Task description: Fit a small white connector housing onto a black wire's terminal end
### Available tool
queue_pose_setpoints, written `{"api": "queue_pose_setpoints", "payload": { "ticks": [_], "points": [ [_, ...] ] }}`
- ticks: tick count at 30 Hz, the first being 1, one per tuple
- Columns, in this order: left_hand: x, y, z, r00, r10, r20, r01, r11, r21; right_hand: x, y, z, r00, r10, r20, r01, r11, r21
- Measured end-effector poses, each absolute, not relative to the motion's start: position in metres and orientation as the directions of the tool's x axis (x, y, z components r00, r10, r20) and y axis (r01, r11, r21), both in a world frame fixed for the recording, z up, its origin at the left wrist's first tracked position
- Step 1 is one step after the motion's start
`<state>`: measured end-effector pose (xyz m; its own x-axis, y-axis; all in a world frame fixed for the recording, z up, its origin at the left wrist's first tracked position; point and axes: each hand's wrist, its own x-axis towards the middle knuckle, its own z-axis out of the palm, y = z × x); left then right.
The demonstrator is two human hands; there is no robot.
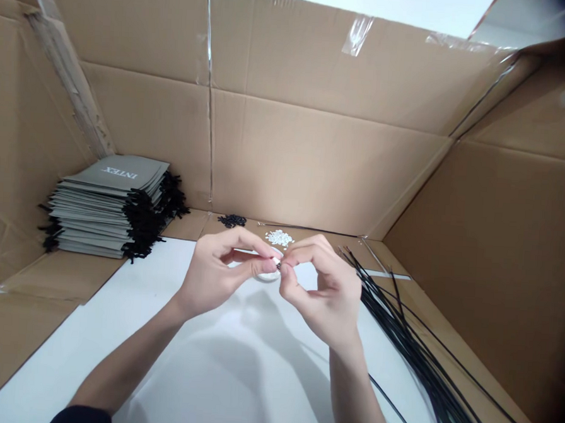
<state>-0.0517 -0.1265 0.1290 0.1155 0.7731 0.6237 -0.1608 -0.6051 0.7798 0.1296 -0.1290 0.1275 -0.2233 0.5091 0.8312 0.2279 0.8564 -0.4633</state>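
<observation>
Both hands meet in the middle, fingertips almost touching. My left hand (220,268) is closed in a pinch on a small white plastic piece (276,261). My right hand (328,286) pinches a small dark, metallic-looking tip (278,267) against that piece. Most of the tip is covered by the fingers, so its kind is unclear. Just behind and below the fingertips is a round white dish (268,277), partly hidden. A thin black cable (390,403) emerges from behind my right forearm; whether it joins the held tip cannot be seen.
A bundle of long black cables (412,357) lies at the right. Small white pieces (280,238) and small black pieces (232,221) form piles at the back. Stacked grey INTEX sheets with black ties (97,208) stand at the left. Cardboard walls (314,156) surround the white table surface (208,372).
</observation>
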Motion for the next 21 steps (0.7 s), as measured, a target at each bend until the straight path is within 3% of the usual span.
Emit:
{"api": "queue_pose_setpoints", "payload": {
  "ticks": [3, 6, 8, 10, 13, 17, 21],
  "points": [
    [-0.054, -0.125, 0.134, 0.192, 0.923, 0.334, -0.289, -0.272, 0.918, 0.126, -0.121, 0.123, -0.283, 0.268, 0.921, 0.371, 0.916, -0.153],
    [-0.052, -0.125, 0.133, 0.165, 0.936, 0.309, -0.298, -0.251, 0.921, 0.12, -0.113, 0.117, -0.313, 0.137, 0.94, 0.454, 0.891, 0.021],
    [-0.047, -0.127, 0.129, 0.013, 0.908, 0.418, -0.244, -0.403, 0.882, 0.115, -0.11, 0.113, -0.259, 0.124, 0.958, 0.505, 0.863, 0.025],
    [-0.042, -0.129, 0.124, -0.157, 0.801, 0.577, -0.103, -0.595, 0.797, 0.111, -0.11, 0.11, -0.186, 0.175, 0.967, 0.533, 0.844, -0.051],
    [-0.039, -0.129, 0.116, -0.193, 0.634, 0.749, 0.098, -0.747, 0.657, 0.11, -0.112, 0.111, -0.192, 0.262, 0.946, 0.526, 0.841, -0.126],
    [-0.043, -0.128, 0.117, -0.111, 0.722, 0.683, 0.132, -0.671, 0.73, 0.119, -0.115, 0.117, -0.303, 0.263, 0.916, 0.543, 0.838, -0.061],
    [-0.045, -0.128, 0.125, -0.015, 0.862, 0.507, -0.009, -0.507, 0.862, 0.12, -0.114, 0.116, -0.311, 0.255, 0.916, 0.534, 0.844, -0.054]
  ]
}}
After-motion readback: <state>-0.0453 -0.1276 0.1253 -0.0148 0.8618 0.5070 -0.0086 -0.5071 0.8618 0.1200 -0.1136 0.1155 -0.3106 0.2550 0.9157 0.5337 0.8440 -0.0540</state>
